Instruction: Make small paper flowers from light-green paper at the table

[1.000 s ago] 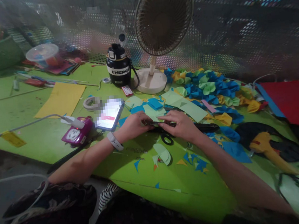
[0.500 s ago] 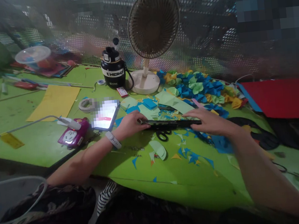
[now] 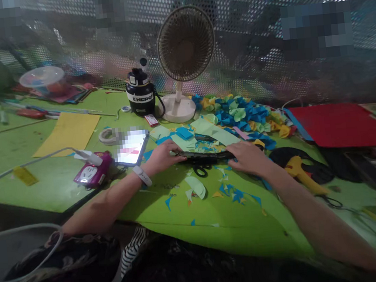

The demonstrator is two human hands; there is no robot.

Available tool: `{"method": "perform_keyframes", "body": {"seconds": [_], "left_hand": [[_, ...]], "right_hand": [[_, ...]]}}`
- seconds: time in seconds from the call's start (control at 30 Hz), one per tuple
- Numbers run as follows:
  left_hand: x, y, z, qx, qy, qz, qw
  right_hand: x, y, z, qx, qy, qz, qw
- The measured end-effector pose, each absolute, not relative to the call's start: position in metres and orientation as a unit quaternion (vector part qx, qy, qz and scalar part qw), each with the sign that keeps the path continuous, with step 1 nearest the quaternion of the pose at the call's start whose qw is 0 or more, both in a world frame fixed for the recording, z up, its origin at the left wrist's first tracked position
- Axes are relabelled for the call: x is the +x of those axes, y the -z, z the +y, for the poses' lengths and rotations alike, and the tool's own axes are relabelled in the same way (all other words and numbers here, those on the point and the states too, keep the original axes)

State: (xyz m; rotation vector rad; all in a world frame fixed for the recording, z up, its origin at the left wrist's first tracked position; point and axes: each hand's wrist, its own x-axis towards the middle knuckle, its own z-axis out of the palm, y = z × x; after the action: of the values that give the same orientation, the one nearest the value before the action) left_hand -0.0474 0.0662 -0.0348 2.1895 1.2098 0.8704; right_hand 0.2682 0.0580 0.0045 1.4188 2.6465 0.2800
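Note:
My left hand (image 3: 165,156) grips the left end of a long, narrow black object (image 3: 206,156), its thumb and fingers pinched together. Around the right end of it my right hand (image 3: 247,156) is closed. The object is held level just over the table; I cannot make out its kind. Black scissor handles (image 3: 200,171) show just below it, their blades hidden. A pale green paper piece (image 3: 195,187) and blue paper scraps (image 3: 238,194) lie on the near side. Beyond the object are pale green strips (image 3: 216,129) and a stack of blue paper (image 3: 184,133).
A lit phone (image 3: 131,147), a purple power socket (image 3: 93,170) and a tape roll (image 3: 108,136) are left of my hands. Behind stand a black bottle (image 3: 140,94) and a fan (image 3: 178,107). Folded paper pieces (image 3: 241,112), red sheets (image 3: 342,125) and a yellow glue gun (image 3: 302,174) lie right.
My right hand has moved left, closer to my left hand, along the black object. The camera view has shifted a little, and the glue gun shows more fully.

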Motion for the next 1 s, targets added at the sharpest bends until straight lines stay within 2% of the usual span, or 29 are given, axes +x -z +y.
{"method": "perform_keyframes", "body": {"seconds": [0.13,0.27,0.53,0.8,1.0], "left_hand": [[-0.044,0.031,0.064,0.758,-0.379,0.428,0.315],[-0.039,0.030,0.060,0.725,-0.385,0.420,0.387],[-0.033,0.027,0.051,0.720,-0.389,0.416,0.396],[-0.033,0.031,0.052,0.722,-0.393,0.424,0.379],[-0.034,0.032,0.051,0.720,-0.395,0.419,0.387]], "right_hand": [[0.255,-0.015,0.049,0.453,-0.153,0.871,0.117],[0.243,-0.025,0.045,0.437,-0.189,0.868,0.139],[0.219,-0.037,0.039,0.394,-0.264,0.871,0.127],[0.225,-0.052,0.039,0.379,-0.255,0.889,-0.028],[0.233,-0.032,0.046,0.442,-0.273,0.835,-0.181]]}}
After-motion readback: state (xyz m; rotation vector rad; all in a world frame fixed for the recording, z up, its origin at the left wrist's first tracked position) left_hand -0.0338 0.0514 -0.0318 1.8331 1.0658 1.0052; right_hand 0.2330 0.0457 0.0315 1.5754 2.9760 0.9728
